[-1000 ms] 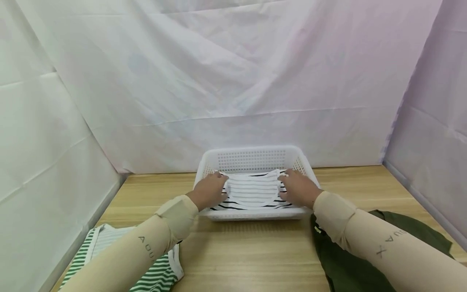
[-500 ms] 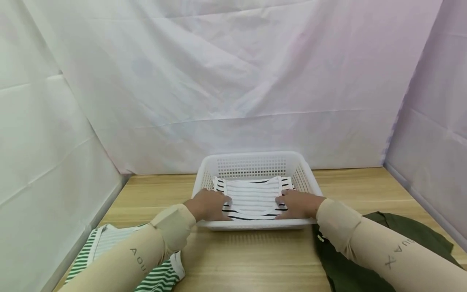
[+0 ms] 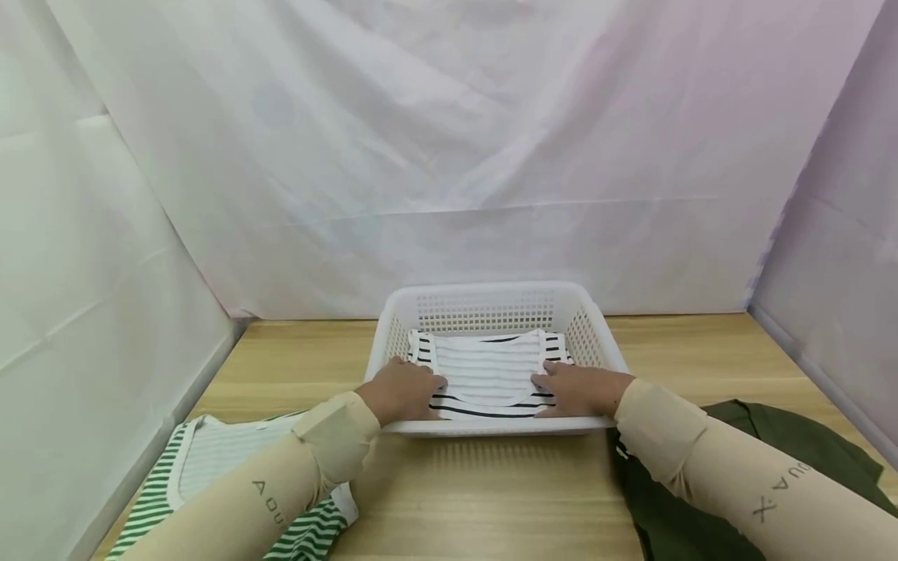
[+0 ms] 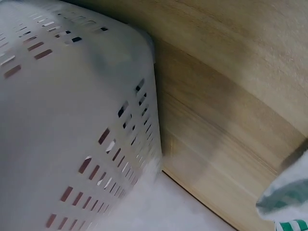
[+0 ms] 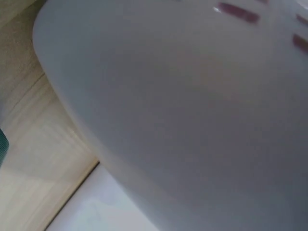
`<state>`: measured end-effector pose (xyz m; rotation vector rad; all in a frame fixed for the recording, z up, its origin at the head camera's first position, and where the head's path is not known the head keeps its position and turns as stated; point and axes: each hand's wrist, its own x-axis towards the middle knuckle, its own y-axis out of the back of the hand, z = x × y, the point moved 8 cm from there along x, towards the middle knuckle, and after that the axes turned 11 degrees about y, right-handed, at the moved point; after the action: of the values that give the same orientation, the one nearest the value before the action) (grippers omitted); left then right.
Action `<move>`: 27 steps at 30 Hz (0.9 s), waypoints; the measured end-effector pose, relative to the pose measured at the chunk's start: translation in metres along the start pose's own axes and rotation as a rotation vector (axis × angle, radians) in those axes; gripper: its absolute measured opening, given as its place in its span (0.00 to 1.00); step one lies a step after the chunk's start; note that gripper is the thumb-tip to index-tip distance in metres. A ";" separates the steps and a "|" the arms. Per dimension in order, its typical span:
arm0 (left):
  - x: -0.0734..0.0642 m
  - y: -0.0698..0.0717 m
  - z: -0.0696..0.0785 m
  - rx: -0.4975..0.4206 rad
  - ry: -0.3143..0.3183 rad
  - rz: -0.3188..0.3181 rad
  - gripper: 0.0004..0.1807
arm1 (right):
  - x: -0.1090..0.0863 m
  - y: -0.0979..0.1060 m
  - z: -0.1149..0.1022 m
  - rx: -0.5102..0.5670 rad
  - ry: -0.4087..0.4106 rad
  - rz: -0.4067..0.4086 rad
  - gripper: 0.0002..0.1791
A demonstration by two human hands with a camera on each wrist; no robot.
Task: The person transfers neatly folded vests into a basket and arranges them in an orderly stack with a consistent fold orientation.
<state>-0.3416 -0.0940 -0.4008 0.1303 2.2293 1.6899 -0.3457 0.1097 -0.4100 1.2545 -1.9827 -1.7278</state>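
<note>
A folded white top with dark stripes (image 3: 488, 374) lies inside a white plastic basket (image 3: 491, 427), its pale scooped neckline facing up. My left hand (image 3: 403, 389) reaches over the front left corner of the basket and rests on the left side of the top, thumb stretched inward. On the opposite side, my right hand (image 3: 581, 389) lies on the top's right part in the same way. The lower fingers of both hands are partly hidden. Each wrist view is filled mostly by the slotted outer wall of the basket (image 4: 62, 106), (image 5: 168, 106) and shows no fingers.
A green-and-white striped garment (image 3: 150, 499) lies at the table's left, partly under the left sleeve. Dark green clothing (image 3: 800, 444) is at the right, partly covered by the other sleeve. White fabric (image 3: 477, 156) hangs behind the wooden table (image 3: 484, 506).
Both hands have come down from the top's upper sides toward the basket's front rim. The striped top's back corners now show. The basket stands slightly nearer to me.
</note>
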 end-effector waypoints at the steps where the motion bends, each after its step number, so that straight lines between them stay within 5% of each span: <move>1: 0.001 0.001 0.000 0.001 0.000 0.004 0.21 | 0.000 0.001 -0.001 -0.011 0.003 -0.002 0.39; 5: 0.004 0.005 -0.002 0.004 0.002 0.014 0.20 | 0.000 0.006 0.003 0.009 -0.009 0.011 0.39; 8: 0.005 0.002 -0.001 0.002 -0.006 0.009 0.18 | 0.002 0.011 0.002 0.028 0.050 0.108 0.28; 13: 0.005 -0.002 0.004 -0.027 -0.015 0.004 0.14 | -0.022 0.037 -0.007 -0.056 0.158 0.490 0.14; 17: 0.005 -0.002 0.005 -0.041 -0.006 0.007 0.12 | -0.074 0.061 -0.021 -0.170 0.194 0.828 0.06; 21: 0.004 -0.002 0.002 -0.039 0.001 0.003 0.12 | -0.129 0.064 -0.020 -0.256 0.155 1.030 0.08; 24: 0.004 -0.002 0.001 -0.038 0.002 0.007 0.12 | -0.156 0.051 0.002 -0.226 0.030 1.000 0.13; 27: 0.003 -0.001 0.003 -0.043 -0.011 0.011 0.12 | -0.167 0.023 0.035 -0.126 -0.113 0.809 0.15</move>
<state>-0.3430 -0.0909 -0.4034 0.1407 2.1864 1.7375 -0.2770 0.2518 -0.3408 0.2276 -1.9857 -1.4681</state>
